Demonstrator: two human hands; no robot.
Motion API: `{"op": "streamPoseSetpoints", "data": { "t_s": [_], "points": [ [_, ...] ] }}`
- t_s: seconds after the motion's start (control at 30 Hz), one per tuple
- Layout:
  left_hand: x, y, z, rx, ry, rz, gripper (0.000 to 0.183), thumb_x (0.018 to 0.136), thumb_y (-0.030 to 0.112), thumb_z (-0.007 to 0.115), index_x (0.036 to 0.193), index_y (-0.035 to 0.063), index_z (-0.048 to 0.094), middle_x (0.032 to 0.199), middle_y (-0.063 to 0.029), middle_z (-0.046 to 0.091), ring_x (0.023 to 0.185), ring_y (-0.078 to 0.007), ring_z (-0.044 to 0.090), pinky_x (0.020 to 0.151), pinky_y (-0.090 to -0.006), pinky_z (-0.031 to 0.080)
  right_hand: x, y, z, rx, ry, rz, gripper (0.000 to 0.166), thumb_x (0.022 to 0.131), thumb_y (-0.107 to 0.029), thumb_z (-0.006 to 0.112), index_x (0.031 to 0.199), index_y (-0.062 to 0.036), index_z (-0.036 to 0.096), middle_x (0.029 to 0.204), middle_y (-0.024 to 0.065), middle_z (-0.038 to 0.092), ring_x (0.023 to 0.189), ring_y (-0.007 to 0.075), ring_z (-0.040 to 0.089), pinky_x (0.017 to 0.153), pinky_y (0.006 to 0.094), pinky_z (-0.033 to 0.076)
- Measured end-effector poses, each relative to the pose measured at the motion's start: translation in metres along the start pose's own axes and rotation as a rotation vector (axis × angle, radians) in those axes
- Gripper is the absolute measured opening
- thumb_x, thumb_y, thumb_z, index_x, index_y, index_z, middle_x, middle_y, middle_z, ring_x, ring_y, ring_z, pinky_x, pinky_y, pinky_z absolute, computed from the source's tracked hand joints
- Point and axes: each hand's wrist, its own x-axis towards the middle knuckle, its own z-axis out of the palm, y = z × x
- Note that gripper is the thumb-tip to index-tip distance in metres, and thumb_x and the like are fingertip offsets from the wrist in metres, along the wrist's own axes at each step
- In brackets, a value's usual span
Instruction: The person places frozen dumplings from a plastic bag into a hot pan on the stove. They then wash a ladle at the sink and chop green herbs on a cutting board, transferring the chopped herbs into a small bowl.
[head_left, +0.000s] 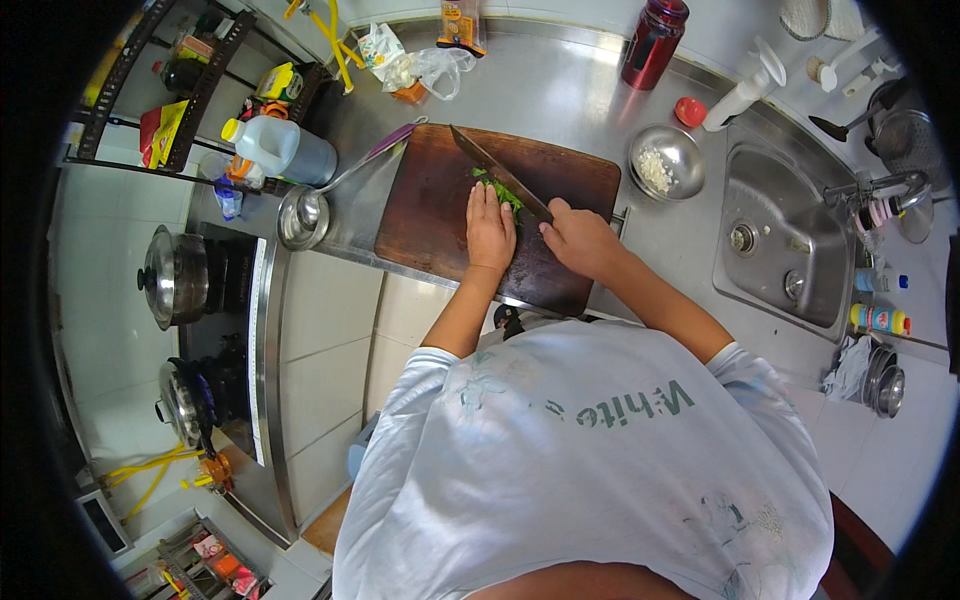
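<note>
On a dark wooden cutting board (431, 202), a small pile of green leafy vegetable (504, 193) lies under the blade. My left hand (489, 229) rests on it from the near side, its fingers stretched forward and close together, holding the leaves down. The handle of a kitchen knife (499, 171) is gripped in my right hand (581, 236). Its long blade slants to the far left across the board, just beyond my left fingertips. Part of the greens is hidden under my fingers and behind the blade.
A metal bowl (686, 161) with chopped white pieces stands right of the board. Farther right is the sink (780, 255). On the left are a small metal bowl (304, 234) with a ladle (375, 150), a plastic jug (289, 150) and a lidded pot (176, 274) on the stove.
</note>
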Motion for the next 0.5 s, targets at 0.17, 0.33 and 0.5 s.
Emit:
{"op": "streamPoseSetpoints", "data": {
  "t_s": [0.17,0.33,0.5],
  "points": [
    [-0.006,-0.011,0.008,-0.023,0.023,-0.022,0.032,0.086,0.014,0.056,0.114,-0.0023,0.055,0.122,-0.0219,0.050,0.108,-0.0373,0.051,0.090,-0.0386,0.043,-0.003,0.004,0.007,-0.046,-0.036,0.011,0.022,0.086,-0.022,0.049,0.085,-0.0005,0.046,0.073,0.0231,0.060,0.073,0.0410,0.059,0.066,0.0504,0.046],
    [-0.002,-0.004,0.005,-0.155,0.065,-0.136,0.019,0.081,0.009,0.062,0.096,-0.0023,0.062,0.111,-0.0188,0.057,0.099,-0.0358,0.055,0.082,-0.0383,0.047,-0.004,0.008,0.010,-0.133,-0.071,0.029,0.024,0.088,-0.023,0.049,0.086,-0.0001,0.043,0.073,0.0216,0.060,0.073,0.0415,0.058,0.066,0.0505,0.045],
    [-0.001,-0.011,0.011,-0.128,0.122,-0.017,0.011,0.077,0.006,0.064,0.086,-0.0002,0.062,0.099,-0.0164,0.060,0.091,-0.0346,0.057,0.079,-0.0379,0.047,-0.003,0.005,0.005,-0.143,-0.088,0.021,0.022,0.087,-0.023,0.049,0.086,-0.0014,0.043,0.073,0.0213,0.060,0.071,0.0411,0.058,0.065,0.0512,0.045]
  ]
}}
